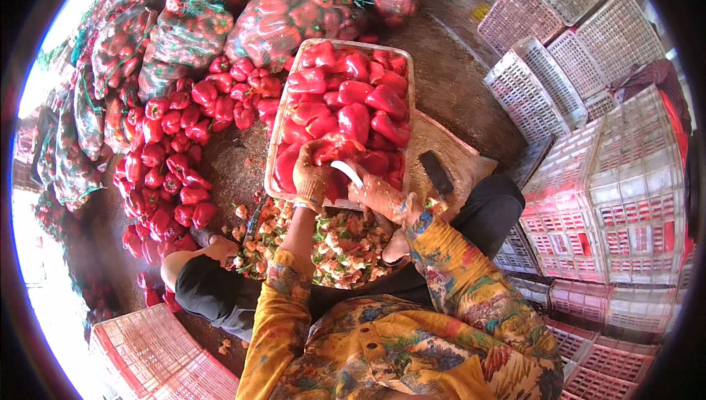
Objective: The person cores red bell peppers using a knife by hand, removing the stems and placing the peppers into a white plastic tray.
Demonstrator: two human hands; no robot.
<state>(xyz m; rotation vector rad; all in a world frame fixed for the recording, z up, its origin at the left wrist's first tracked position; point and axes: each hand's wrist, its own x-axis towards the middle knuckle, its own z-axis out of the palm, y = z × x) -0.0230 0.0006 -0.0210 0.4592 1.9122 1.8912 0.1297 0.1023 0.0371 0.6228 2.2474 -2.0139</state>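
Note:
Both my hands wear stained, tan-orange gloves and meet over the near end of a pale crate [412, 87] filled with red bell peppers [354, 122]. In my left hand [311, 175], fingers closed, is a red bell pepper [337, 150] whose flesh looks opened or cut. My right hand [378, 195] is wrapped round a curved white tool [347, 171]; its tip lies against the pepper. Whether that tool is a knife cannot be made out. Under my wrists, between my legs, lies a heap of pepper cores and green stems [346, 249].
Loose red peppers [173, 146] cover the floor to the left. Full mesh sacks [283, 18] stand behind and at far left. Plastic crates [610, 194] are stacked at right, with another crate [158, 356] at lower left. A dark flat object [436, 172] rests on a sack-like mat [448, 143].

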